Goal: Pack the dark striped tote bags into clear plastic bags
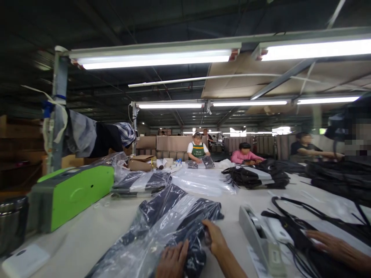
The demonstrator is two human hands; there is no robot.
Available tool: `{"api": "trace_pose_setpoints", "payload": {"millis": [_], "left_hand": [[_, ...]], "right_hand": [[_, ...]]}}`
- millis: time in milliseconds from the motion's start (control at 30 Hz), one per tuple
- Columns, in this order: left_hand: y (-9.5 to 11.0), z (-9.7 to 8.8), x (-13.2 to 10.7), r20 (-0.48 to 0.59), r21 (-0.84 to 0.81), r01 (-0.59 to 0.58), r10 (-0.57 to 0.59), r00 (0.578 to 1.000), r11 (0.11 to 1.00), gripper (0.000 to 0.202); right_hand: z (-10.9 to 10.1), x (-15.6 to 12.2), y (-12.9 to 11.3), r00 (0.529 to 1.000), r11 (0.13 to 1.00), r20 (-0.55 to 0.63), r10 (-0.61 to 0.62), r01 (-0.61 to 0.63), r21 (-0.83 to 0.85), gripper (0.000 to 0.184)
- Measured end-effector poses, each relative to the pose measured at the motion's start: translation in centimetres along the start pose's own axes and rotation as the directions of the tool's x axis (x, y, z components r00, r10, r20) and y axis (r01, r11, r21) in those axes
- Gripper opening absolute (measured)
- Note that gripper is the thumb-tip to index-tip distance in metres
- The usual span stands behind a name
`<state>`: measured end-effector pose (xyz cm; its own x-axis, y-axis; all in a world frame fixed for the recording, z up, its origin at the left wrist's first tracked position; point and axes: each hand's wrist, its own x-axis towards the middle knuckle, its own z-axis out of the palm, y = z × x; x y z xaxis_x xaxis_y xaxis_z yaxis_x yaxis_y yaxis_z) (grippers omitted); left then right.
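A dark folded garment lies in a clear plastic bag on the white table, right in front of me. My left hand rests on the bag's near side, its fingers lying flat and side by side. At the bag's right edge is my right hand, with fingers curled and thumb closed against the plastic. Part of that hand's grip is hidden by the folds.
A green machine and a white phone-like object are on the left. Bagged garments lie beyond. At right, a grey dispenser stands near a co-worker's hand on dark cloth. Other people work farther back.
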<state>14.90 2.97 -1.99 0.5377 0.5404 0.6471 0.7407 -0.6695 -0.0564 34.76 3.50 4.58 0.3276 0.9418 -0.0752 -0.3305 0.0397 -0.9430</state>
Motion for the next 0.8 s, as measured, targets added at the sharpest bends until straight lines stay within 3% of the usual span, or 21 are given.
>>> {"api": "trace_pose_setpoints", "payload": {"millis": [100,167,233,300,367,400,467,533,600,700,767,800], "left_hand": [[-1.2,-6.1,1.6,0.028,-0.069,0.048,-0.046,0.999,0.996,0.067],[-2.3,-11.0,3.8,0.054,-0.066,0.153,-0.15,0.987,0.986,0.056],[-3.7,-15.7,6.6,0.048,-0.069,0.291,-0.288,0.956,0.954,0.038],[-5.4,-19.7,9.6,0.049,-0.071,0.378,-0.376,0.925,0.923,0.03],[-7.1,-23.0,12.3,-0.005,-0.099,0.373,-0.375,0.927,0.923,0.027],[-7.9,-24.4,13.6,-0.051,-0.135,0.334,-0.343,0.938,0.933,0.026],[-9.3,-27.1,16.0,-0.128,-0.218,0.238,-0.269,0.954,0.946,0.026],[-10.3,-29.7,18.1,-0.168,-0.274,0.149,-0.2,0.965,0.95,0.029],[-10.8,-32.2,20.0,-0.193,-0.365,0.065,-0.144,0.971,0.929,0.029],[-10.7,-35.3,22.0,-0.171,-0.637,0.045,-0.198,0.965,0.77,0.02],[-10.5,-36.8,22.6,-0.106,-0.801,0.086,-0.281,0.954,0.593,0.014],[-10.5,-37.2,22.7,-0.072,-0.854,0.102,-0.31,0.948,0.51,0.012]], "right_hand": [[1.7,-0.6,-2.8,1.0,0.995,-0.029,0.001,0.002,0.104,0.026],[2.9,-1.6,-5.4,1.0,0.988,-0.014,-0.015,0.017,0.151,0.028],[3.8,-3.1,-7.9,0.994,0.982,0.078,-0.073,0.058,0.181,0.034],[3.5,-4.8,-9.4,0.954,0.975,0.244,-0.174,0.133,0.175,0.044],[1.5,-5.9,-9.0,0.919,0.974,0.321,-0.228,0.216,0.072,0.046],[0.0,-6.0,-8.0,0.935,0.971,0.276,-0.22,0.238,-0.033,0.045],[-3.7,-5.2,-5.1,0.982,0.946,0.04,-0.183,0.187,-0.264,0.053],[-7.1,-3.5,-2.1,0.969,0.926,-0.146,-0.197,0.134,-0.354,0.082],[-8.8,-1.8,-0.1,0.95,0.917,-0.183,-0.254,0.176,-0.357,0.112],[-7.4,-0.7,-0.3,0.943,0.91,-0.081,-0.323,0.286,-0.301,0.135],[-4.9,-1.6,-1.9,0.945,0.918,0.058,-0.323,0.328,-0.225,0.132],[-3.6,-2.5,-2.8,0.935,0.925,0.159,-0.316,0.341,-0.169,0.121]]}}
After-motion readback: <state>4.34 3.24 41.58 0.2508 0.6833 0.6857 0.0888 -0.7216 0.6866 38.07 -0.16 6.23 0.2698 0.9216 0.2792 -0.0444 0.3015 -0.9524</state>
